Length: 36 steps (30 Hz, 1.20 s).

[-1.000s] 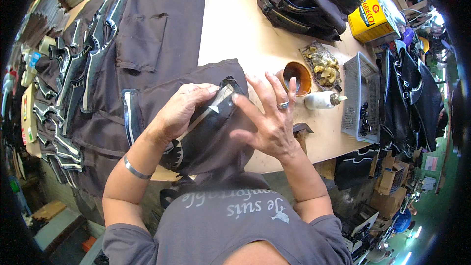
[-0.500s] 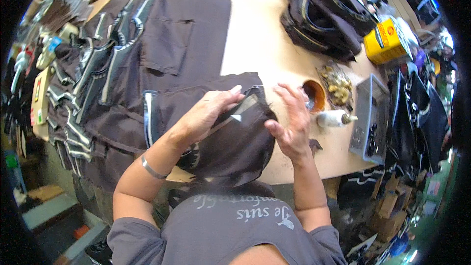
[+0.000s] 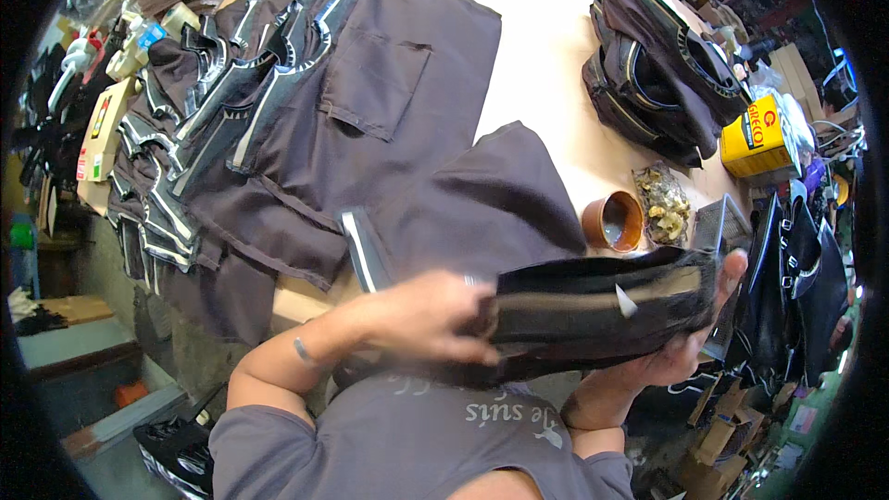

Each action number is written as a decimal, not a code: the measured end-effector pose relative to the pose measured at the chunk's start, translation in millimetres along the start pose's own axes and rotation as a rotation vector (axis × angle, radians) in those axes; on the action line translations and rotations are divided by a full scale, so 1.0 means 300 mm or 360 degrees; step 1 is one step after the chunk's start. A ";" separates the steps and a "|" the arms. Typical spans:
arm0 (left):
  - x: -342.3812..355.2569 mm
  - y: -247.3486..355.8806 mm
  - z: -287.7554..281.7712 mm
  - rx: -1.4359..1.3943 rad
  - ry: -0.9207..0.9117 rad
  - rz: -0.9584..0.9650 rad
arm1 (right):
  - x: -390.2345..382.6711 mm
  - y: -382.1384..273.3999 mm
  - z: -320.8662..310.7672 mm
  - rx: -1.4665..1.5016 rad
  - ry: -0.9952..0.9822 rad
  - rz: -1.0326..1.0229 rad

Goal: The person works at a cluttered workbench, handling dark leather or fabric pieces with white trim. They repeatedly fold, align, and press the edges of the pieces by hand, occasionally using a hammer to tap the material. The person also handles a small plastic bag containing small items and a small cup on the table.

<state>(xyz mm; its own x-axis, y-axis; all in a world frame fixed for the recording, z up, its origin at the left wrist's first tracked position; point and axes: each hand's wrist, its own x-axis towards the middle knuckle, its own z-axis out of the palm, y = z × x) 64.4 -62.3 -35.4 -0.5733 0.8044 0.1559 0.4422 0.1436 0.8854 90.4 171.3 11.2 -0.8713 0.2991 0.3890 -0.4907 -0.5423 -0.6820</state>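
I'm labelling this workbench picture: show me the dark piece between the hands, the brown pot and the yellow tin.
Dark piece (image 3: 593, 326): head view, middle of its upturned side.
Brown pot (image 3: 594, 224): head view, outer wall.
Yellow tin (image 3: 748, 150): head view, yellow side.

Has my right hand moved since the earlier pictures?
Yes. Judged against the brown pot, your right hand has shifted rightward, from the pot's lower left to its lower right.

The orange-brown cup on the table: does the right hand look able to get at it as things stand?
Probably not: the right hand supports one end of the dark piece, which stretches between that hand and the orange-brown cup.
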 end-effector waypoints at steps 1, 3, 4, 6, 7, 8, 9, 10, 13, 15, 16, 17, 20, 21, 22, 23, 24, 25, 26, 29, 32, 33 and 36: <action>-0.011 0.028 0.008 -0.0041 -0.0257 -0.0077 | 0.003 -0.017 -0.036 -0.0015 0.0049 0.0016; -0.007 0.063 -0.001 -0.0173 -0.0160 -0.0074 | 0.063 -0.006 -0.060 -0.0008 -0.0189 0.0020; 0.006 0.087 -0.031 -0.0226 -0.0083 -0.0170 | 0.092 0.007 -0.043 -0.0174 -0.0100 0.0002; 0.007 0.105 -0.102 0.0188 0.0377 -0.0043 | 0.128 0.047 -0.012 -0.0412 0.0044 -0.0067; 0.046 0.115 -0.180 0.0041 0.0430 -0.0425 | 0.150 0.034 0.001 -0.0482 0.0101 -0.0167; 0.093 0.105 -0.221 -0.0084 0.0702 -0.0325 | 0.164 0.042 0.003 -0.0520 0.0131 -0.0246; 0.141 0.095 -0.264 -0.0203 0.0965 -0.0193 | 0.163 0.030 -0.007 -0.0565 0.0166 -0.0329; 0.119 0.094 -0.300 -0.0224 0.1338 -0.0113 | 0.150 0.079 -0.054 -0.0432 0.0019 -0.0197; 0.183 -0.035 -0.519 -0.0102 0.1307 -0.0256 | 0.109 0.045 -0.089 -0.0855 0.0098 -0.0251; 0.263 -0.133 -0.636 0.0013 0.1227 -0.0236 | 0.088 0.023 -0.146 -0.1313 0.0086 -0.0390; 0.287 -0.176 -0.692 0.0081 0.1192 -0.0225 | 0.074 0.010 -0.175 -0.1519 0.0091 -0.0416; 0.299 -0.218 -0.736 0.0152 0.1161 -0.0215 | 0.061 -0.008 -0.207 -0.1722 0.0096 -0.0432; 0.182 -0.576 -0.865 0.1150 0.1009 -0.0695 | 0.025 -0.032 -0.281 -0.2055 0.0053 -0.0751; 0.219 -0.567 -0.750 0.0902 0.1017 -0.0834 | 0.003 -0.059 -0.324 -0.2217 0.0096 -0.0890; 0.194 -0.629 -0.689 0.1341 0.0990 -0.0886 | -0.018 -0.067 -0.352 -0.2156 0.0236 -0.0911; 0.240 -0.549 -0.577 0.1526 0.0789 -0.1271 | -0.041 -0.080 -0.388 -0.2107 0.0381 -0.0932; 0.189 -0.630 -0.526 0.2057 0.0690 -0.1097 | -0.055 -0.082 -0.418 -0.2025 0.0502 -0.0953; 0.191 -0.620 -0.456 0.2247 0.0595 -0.1094 | -0.058 -0.086 -0.461 -0.1953 0.0642 -0.0804; 0.162 -0.653 -0.442 0.2346 0.0496 -0.1056 | -0.053 -0.086 -0.497 -0.1864 0.0764 -0.0668; 0.172 -0.658 -0.455 0.2028 0.0549 -0.1155 | 0.012 -0.099 -0.695 -0.1829 0.0696 -0.0091; 0.219 -0.595 -0.461 0.2256 0.0695 -0.0946 | 0.179 -0.078 -0.756 -0.1827 0.0472 0.0209; 0.247 -0.555 -0.443 0.2028 0.0773 -0.0731 | 0.234 -0.061 -0.780 -0.2109 0.0362 0.0165; 0.389 -0.358 -0.251 0.1336 0.0794 -0.0152 | 0.319 0.004 -0.852 -0.2765 0.0074 0.0154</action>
<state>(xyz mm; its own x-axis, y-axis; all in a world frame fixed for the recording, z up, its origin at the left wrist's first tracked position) -101.8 -27.3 -79.2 -0.7725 0.4599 0.4378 0.6149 0.7139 0.3350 4.6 400.1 -110.6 -0.8798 0.3564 0.3147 0.1504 0.8364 -0.5270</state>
